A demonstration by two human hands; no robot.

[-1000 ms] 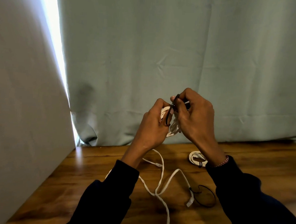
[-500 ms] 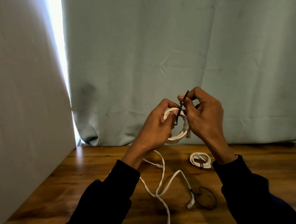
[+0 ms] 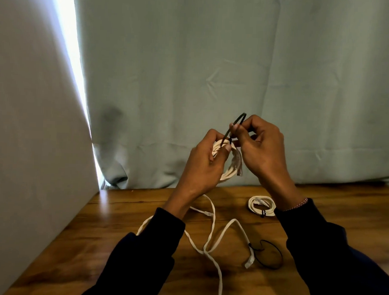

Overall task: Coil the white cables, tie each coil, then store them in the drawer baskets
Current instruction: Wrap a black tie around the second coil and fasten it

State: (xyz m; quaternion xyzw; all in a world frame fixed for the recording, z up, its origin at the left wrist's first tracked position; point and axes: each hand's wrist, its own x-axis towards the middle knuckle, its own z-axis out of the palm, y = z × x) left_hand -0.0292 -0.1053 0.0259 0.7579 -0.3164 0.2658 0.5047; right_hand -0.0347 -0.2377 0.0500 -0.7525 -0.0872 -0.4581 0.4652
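The left hand (image 3: 205, 161) gripped the white coil (image 3: 229, 169) above the wooden table (image 3: 332, 199), probably to keep its loops together, while the right hand (image 3: 260, 148) pinched a black band (image 3: 234, 129) stretched up from it. 1 tied coil (image 3: 261, 206) lay far right, 1 loose cable (image 3: 211, 238) and a second band (image 3: 270, 254) nearer, before a pale green curtain (image 3: 215, 69).

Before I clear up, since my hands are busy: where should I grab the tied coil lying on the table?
Pinch the tied coil across its bundled strands at the black tie on the near rim, coming from above; it lies flat on the table, and the tie keeps the loops together.
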